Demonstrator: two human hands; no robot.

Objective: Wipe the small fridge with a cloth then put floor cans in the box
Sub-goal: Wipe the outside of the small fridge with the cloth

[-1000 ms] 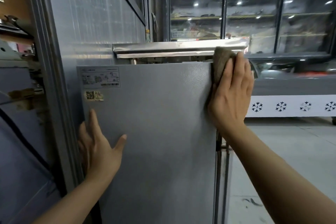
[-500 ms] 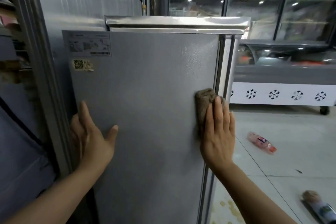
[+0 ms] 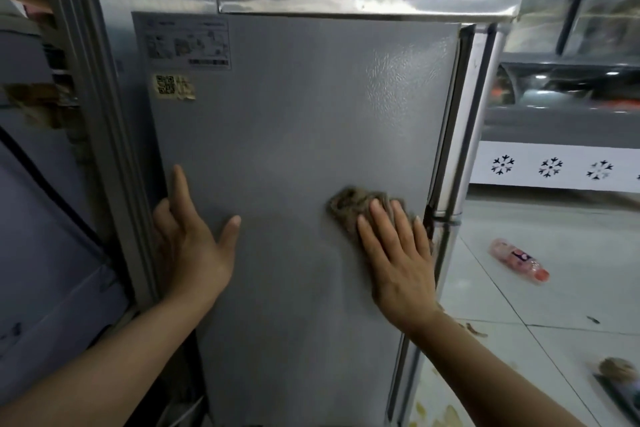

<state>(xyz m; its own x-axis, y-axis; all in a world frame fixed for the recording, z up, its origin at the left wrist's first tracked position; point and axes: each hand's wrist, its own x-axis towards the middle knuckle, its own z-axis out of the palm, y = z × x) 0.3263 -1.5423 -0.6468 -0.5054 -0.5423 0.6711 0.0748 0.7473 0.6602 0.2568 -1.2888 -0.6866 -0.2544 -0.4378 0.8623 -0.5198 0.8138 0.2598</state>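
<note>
While my right hand (image 3: 394, 253) lies flat with straight fingers over the cloth (image 3: 353, 208), pressing it to the side panel of the small fridge (image 3: 294, 135), my left hand (image 3: 194, 236) rests spread and released against the panel's left edge — I judge it is there to steady the cabinet so the rubbing does not rock it. Neither hand grips anything; the cloth is only trapped under my fingers, low on the panel and near its right edge, just beside the door seam.

That cloth is a brownish, fuzzy wad, bunched past my fingertips. Grey and faintly pebbled, the panel catches light in its upper right; a shiny metal lip (image 3: 367, 5) caps the top. A printed label (image 3: 187, 42) and a peeling QR sticker (image 3: 173, 87) sit at the upper left.

On the pale tiled floor (image 3: 554, 340) to the right lies a pinkish bottle (image 3: 517, 260) on its side, and part of another container (image 3: 620, 381) shows at the lower right — too cut off to name. No box is in view, so the collecting step looks not yet begun.
</note>
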